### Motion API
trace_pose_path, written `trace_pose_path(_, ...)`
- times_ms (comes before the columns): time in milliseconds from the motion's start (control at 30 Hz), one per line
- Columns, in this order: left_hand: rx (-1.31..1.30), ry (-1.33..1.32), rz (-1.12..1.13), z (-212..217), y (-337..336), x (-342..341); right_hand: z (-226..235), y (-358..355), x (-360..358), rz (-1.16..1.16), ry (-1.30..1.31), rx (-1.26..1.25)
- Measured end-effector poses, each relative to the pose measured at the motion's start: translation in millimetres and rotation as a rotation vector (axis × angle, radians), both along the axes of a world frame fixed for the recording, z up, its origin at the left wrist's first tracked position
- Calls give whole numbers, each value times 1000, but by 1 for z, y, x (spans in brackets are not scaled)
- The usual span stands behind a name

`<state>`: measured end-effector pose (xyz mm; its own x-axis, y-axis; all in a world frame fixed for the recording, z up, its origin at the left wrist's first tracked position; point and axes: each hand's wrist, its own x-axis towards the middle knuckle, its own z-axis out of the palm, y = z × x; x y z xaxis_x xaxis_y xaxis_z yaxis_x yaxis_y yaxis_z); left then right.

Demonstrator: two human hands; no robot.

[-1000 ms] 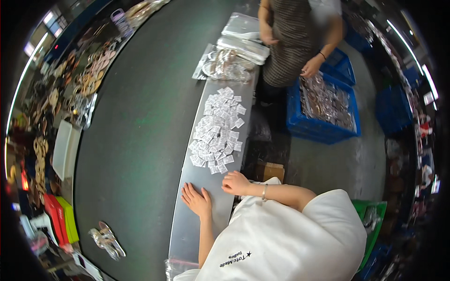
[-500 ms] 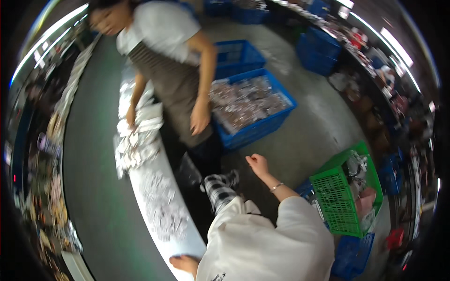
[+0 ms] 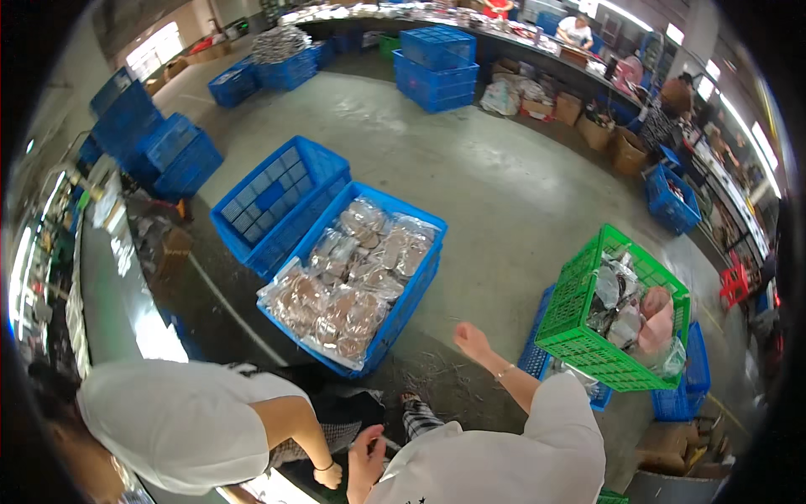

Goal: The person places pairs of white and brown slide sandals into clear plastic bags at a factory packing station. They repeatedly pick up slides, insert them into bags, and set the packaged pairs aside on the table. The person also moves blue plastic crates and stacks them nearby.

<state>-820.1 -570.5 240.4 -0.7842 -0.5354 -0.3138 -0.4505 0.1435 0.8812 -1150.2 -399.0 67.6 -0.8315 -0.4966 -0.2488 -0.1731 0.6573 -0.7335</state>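
My left hand is close to my body at the lower middle, fingers bent, a dark gap between thumb and fingers; I make out nothing held. My right hand hangs over the floor with its fingers curled in and nothing visible in them. A band circles that wrist. Ahead stands a blue crate heaped with clear bags of flat brownish pieces. To the right, a green crate holds clear plastic and a pink bundle. Neither hand touches a crate.
Close on my left, a co-worker in a white top bends forward, a hand near mine. A second blue crate adjoins the filled one. Stacked blue crates stand before a long, curving workbench. A red stool is far right.
My view has swung right, toward the crates and floor. My left hand has left the white work surface. The co-worker now appears at lower left, and my right hand remains curled.
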Motion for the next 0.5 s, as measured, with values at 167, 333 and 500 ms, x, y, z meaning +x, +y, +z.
trace_pose_path(167, -103, 193, 141, -32, -66, -47, -70, 103, 5, -397, -142, 184)
trace_pose_path(333, 31, 152, 263, -61, -104, -110, 15, 173, -113, -722, 230, -365)
trace_pose_path(500, -99, 63, -65, -107, -123, -230, 337, 186, -188, -534, 1271, -499)
